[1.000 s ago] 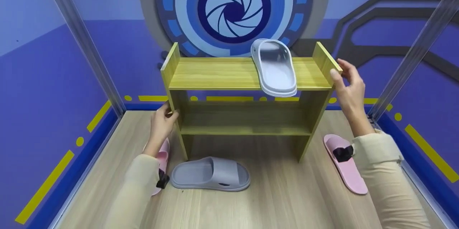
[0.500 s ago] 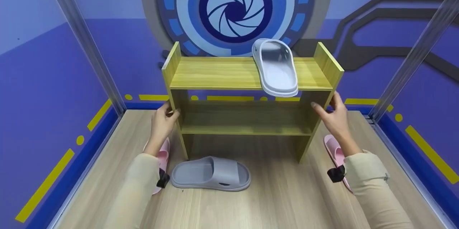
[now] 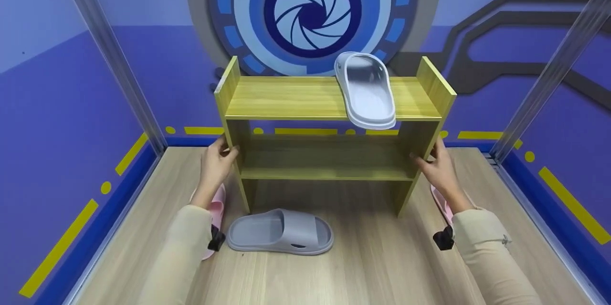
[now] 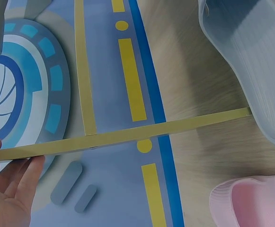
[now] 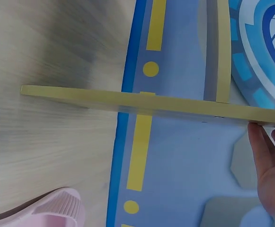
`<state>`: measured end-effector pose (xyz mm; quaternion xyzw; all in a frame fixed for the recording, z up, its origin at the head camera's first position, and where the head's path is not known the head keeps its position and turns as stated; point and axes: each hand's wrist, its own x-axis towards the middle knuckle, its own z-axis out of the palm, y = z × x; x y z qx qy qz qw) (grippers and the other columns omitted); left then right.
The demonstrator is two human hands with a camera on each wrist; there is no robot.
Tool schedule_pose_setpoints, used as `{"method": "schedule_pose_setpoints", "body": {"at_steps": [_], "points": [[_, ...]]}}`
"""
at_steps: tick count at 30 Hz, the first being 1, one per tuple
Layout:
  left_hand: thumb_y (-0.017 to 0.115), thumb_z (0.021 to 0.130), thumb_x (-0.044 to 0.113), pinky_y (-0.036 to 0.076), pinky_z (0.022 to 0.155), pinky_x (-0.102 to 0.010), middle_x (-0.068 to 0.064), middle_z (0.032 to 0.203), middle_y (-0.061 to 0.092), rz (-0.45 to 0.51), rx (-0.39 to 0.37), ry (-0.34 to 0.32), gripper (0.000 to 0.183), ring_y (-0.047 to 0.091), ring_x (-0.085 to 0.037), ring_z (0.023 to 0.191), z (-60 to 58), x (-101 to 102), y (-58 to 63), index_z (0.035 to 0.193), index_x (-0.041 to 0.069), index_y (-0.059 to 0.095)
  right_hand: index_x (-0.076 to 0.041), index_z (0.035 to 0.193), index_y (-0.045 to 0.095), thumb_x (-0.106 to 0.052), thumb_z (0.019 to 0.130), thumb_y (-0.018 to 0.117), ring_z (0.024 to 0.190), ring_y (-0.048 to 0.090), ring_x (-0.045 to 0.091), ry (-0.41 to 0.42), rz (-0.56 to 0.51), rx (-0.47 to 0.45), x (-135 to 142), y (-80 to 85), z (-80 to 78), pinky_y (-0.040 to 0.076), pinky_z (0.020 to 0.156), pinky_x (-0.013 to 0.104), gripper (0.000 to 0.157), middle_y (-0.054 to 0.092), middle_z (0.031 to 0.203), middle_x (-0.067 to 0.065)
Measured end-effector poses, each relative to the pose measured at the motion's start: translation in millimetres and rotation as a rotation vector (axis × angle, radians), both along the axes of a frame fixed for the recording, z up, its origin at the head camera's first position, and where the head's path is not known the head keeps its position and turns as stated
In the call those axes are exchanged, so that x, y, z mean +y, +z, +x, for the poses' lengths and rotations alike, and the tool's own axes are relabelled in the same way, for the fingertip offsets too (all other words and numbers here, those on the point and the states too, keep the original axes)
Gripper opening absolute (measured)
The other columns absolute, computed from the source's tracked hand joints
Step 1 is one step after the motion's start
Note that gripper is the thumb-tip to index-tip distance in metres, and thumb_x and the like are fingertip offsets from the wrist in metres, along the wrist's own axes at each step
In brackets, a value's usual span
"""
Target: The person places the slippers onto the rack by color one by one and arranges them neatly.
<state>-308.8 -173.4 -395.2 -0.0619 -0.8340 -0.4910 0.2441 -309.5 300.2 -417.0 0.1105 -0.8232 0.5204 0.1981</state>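
A small two-tier wooden shoe rack [image 3: 286, 97] stands upright in the middle of the head view. My left hand [image 3: 217, 164] grips its left side panel, with the thumb on the front edge and the fingers behind. At about the same height, my right hand [image 3: 440, 166] pinches the right side panel between thumb and fingers. On the top board lies a light grey slipper [image 3: 370, 97], its heel end jutting over the front edge. A second grey slipper [image 3: 300, 233] rests sideways on the floor by the rack's left foot.
One pink slipper [image 3: 217, 212] lies left of the rack, partly behind the left forearm. Another pink slipper [image 3: 441, 202] is at the right, mostly covered by the right wrist. Blue printed walls [image 3: 157, 76] enclose the wood-patterned floor [image 3: 363, 267] at the back and sides.
My right hand has come down from the upper right corner of the rack to the middle of its right panel. The left hand, rack and grey slippers stay put.
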Motion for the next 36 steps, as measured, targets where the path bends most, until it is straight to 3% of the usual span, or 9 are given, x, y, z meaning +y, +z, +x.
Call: {"method": "schedule_pose_setpoints", "body": {"at_steps": [8, 22, 29, 36], "points": [[0.058, 0.080, 0.006, 0.049, 0.071, -0.038, -0.020, 0.099, 0.061, -0.006, -0.004, 0.002, 0.023, 0.060, -0.030, 0.088, 0.4, 0.1, 0.0, 0.102, -0.003, 0.059, -0.003, 0.130, 0.031, 0.007, 0.076, 0.055, 0.105, 0.045, 0.038, -0.008, 0.019, -0.019, 2.7, -3.3, -1.9, 0.042, 0.075, 0.051, 0.060, 0.044, 0.119, 0.024], [0.057, 0.083, 0.008, 0.048, 0.073, -0.040, -0.023, 0.105, 0.058, 0.022, -0.022, -0.029, 0.027, 0.059, -0.033, 0.087, 3.5, -0.2, -1.4, 0.108, -0.003, 0.056, -0.004, 0.130, 0.031, 0.004, 0.079, 0.054, 0.105, 0.045, 0.039, -0.005, 0.039, -0.054, 1.3, -3.3, -0.4, 0.042, 0.077, 0.050, 0.057, 0.041, 0.122, 0.022], [0.060, 0.083, 0.013, 0.048, 0.072, -0.041, -0.023, 0.108, 0.056, -0.025, -0.043, -0.025, 0.035, 0.060, -0.034, 0.086, 7.5, -2.3, -14.0, 0.114, -0.001, 0.053, -0.004, 0.130, 0.032, 0.005, 0.079, 0.054, 0.103, 0.046, 0.038, -0.009, 0.031, -0.057, 0.6, -1.5, 0.9, 0.043, 0.076, 0.048, 0.056, 0.043, 0.121, 0.022], [0.061, 0.083, 0.019, 0.047, 0.073, -0.042, -0.023, 0.116, 0.052, -0.074, -0.115, -0.040, 0.050, 0.060, -0.034, 0.087, 16.1, -4.0, -27.8, 0.127, 0.000, 0.044, 0.004, 0.126, 0.033, 0.009, 0.077, 0.052, 0.100, 0.047, 0.044, -0.012, 0.036, -0.031, -13.8, 17.1, 17.7, 0.042, 0.074, 0.052, 0.053, 0.043, 0.116, 0.027]]}}
